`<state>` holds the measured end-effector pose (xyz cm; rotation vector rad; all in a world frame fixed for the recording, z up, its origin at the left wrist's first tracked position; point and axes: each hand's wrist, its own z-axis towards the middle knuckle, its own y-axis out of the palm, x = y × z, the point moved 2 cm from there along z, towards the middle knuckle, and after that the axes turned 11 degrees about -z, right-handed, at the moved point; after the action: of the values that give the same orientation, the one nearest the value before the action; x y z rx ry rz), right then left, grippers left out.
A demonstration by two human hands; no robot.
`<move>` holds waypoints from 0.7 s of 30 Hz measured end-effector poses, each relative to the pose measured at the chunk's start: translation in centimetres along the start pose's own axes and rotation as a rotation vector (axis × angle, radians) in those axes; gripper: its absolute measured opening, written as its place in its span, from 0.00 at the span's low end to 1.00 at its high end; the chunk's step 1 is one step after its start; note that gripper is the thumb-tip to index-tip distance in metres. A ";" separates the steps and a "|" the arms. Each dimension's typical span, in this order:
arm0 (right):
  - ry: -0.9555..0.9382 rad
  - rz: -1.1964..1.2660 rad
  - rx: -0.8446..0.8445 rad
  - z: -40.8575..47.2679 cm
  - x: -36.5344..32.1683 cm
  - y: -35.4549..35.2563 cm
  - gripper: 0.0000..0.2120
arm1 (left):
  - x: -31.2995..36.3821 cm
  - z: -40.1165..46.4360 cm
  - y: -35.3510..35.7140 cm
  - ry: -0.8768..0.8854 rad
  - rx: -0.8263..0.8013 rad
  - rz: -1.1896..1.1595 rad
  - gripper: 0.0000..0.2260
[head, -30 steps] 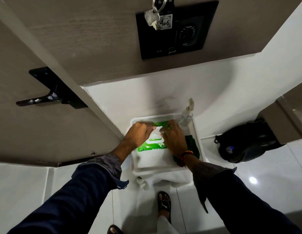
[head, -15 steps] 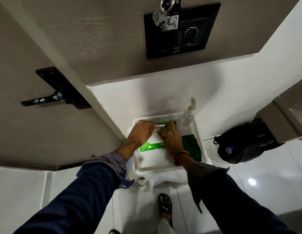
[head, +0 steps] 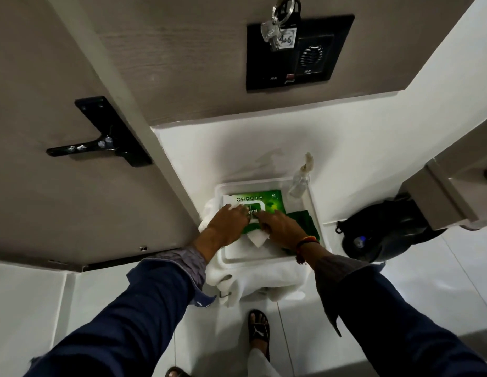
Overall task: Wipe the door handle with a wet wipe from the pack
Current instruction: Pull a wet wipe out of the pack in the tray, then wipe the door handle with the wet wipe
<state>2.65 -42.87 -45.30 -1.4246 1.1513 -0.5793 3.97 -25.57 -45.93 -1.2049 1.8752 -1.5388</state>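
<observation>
A green wipe pack [head: 268,203] with a white lid lies in a white tray [head: 264,257] low against the wall. My left hand [head: 228,225] presses down on the pack's left side, fingers on the lid. My right hand [head: 283,227] is at the lid's right edge. A white wet wipe [head: 258,238] sticks out between the two hands, under my right thumb. The black door handle [head: 82,149] juts from the grey door at the upper left, far from both hands.
A clear spray bottle [head: 300,181] stands at the tray's far right corner, with a dark green cloth [head: 304,220] beside the pack. A white towel [head: 236,284] hangs under the tray. To the right lies a black bag [head: 383,232]. Keys [head: 273,32] hang over a black wall panel.
Both hands slid toward me from the pack's far edge to its lid. A white wipe has come out and now shows between them. The camera has moved closer and tilted up.
</observation>
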 end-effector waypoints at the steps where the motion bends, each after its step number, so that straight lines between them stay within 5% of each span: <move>1: 0.055 0.074 0.011 0.2 -0.3 -0.4 0.12 | -0.2 -0.4 -0.5 -0.013 0.023 -0.092 0.19; 6: 0.249 0.332 0.157 0.7 -2.9 -3.5 0.06 | -2.2 -4.3 -5.7 -0.281 0.434 -0.908 0.14; 9: 0.348 0.559 0.223 1.2 -6.2 -6.2 0.08 | -3.6 -7.5 -8.2 -0.331 0.469 -1.185 0.15; 14: 0.225 0.778 0.258 1.8 -13.6 -10.7 0.08 | -5.9 -12.1 -12.0 -0.295 0.596 -1.254 0.17; 21: 0.206 1.354 -0.001 2.8 -22.2 -14.6 0.13 | -10.7 -20.1 -17.9 -0.235 0.837 -1.195 0.12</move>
<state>0.91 -24.07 -26.38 -0.3314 1.9284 0.2586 0.41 -5.51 -25.36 -1.9778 0.0845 -2.1904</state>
